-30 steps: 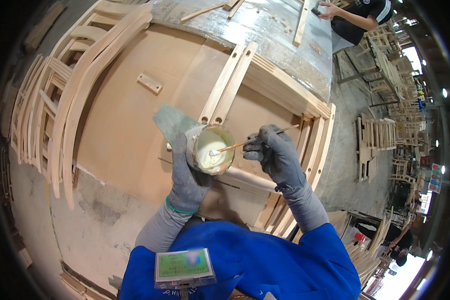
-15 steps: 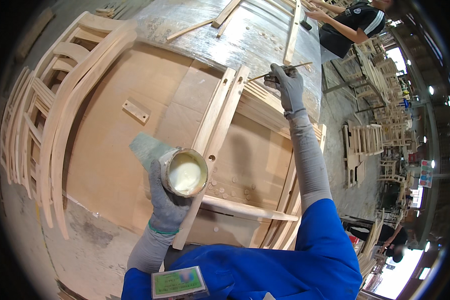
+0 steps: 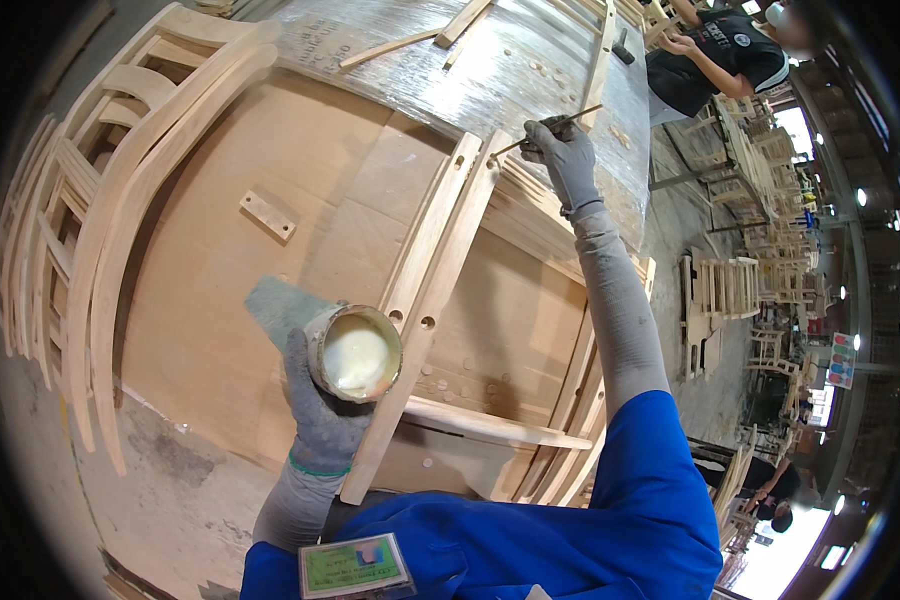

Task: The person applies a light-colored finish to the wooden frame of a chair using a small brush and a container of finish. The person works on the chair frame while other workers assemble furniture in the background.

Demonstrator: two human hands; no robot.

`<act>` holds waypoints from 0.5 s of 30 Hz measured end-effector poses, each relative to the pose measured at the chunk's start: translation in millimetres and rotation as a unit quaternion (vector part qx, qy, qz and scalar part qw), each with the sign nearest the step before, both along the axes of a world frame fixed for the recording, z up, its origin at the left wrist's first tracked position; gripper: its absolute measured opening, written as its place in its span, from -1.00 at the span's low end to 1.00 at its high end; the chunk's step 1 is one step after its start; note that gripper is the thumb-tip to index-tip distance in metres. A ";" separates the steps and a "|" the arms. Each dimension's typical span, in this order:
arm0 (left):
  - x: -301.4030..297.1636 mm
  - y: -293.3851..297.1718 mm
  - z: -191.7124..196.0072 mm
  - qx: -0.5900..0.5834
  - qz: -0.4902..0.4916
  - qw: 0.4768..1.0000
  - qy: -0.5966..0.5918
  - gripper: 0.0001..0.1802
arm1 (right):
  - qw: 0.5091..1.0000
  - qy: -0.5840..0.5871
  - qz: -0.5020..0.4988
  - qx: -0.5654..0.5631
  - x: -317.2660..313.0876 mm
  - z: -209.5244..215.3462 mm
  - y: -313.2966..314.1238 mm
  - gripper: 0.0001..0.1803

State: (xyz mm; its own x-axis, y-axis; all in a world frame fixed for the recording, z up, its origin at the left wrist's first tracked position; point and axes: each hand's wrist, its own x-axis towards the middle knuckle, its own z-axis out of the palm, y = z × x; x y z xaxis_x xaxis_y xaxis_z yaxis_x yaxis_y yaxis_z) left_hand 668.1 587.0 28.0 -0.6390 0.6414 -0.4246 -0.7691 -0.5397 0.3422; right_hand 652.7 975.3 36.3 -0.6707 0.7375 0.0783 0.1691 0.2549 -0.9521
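Observation:
My left hand (image 3: 322, 428), in a grey glove, is closed around a round cup (image 3: 319, 350) of creamy white glue (image 3: 358, 358). A grey-green flap (image 3: 278, 303) sticks out from behind the cup. My right hand (image 3: 567, 160), also gloved, pinches a thin stick (image 3: 511, 148). Its lower tip meets the hole near the far end of a pale wooden bar (image 3: 448, 255), which belongs to a frame with a crossbar (image 3: 500, 424). Alongside lies a second bar (image 3: 422, 235), with a hole at each end. The cup is held over the near part of these bars.
Curved chair frames (image 3: 120, 200) are stacked at the left. A small drilled block (image 3: 268, 216) lies on the cardboard (image 3: 210, 330). Across the wrapped surface (image 3: 390, 85) lie loose wooden strips (image 3: 465, 22) and a dark mallet (image 3: 623, 45). A co-worker (image 3: 715, 60) stands far right.
My right hand has shifted slightly left, bringing the stick from across the bar's end to a slant with its tip at the hole. The cup has moved a little left.

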 end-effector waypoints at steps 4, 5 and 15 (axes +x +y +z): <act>-1.5 -2.6 -2.0 -0.022 0.012 0.998 0.052 -0.45 | 0.988 -0.080 0.078 0.111 2.0 5.7 -7.3 -0.75; -2.0 -3.5 -3.0 -0.032 0.014 0.997 0.065 -0.45 | 0.991 -0.054 0.084 0.090 -2.2 5.8 -10.7 -0.75; -7.3 -2.7 0.4 -0.028 0.023 0.997 0.067 -0.45 | 0.991 -0.091 0.078 0.057 -9.3 9.6 -16.6 -0.76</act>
State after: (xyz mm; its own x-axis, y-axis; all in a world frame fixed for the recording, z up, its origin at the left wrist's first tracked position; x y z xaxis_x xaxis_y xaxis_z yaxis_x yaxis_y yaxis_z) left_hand 660.8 584.3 28.4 -0.7214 0.5873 -0.3670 -0.6885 -0.5511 0.4715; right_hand 643.4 958.6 46.0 -0.7865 0.6172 0.0223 0.2858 0.3956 -0.8728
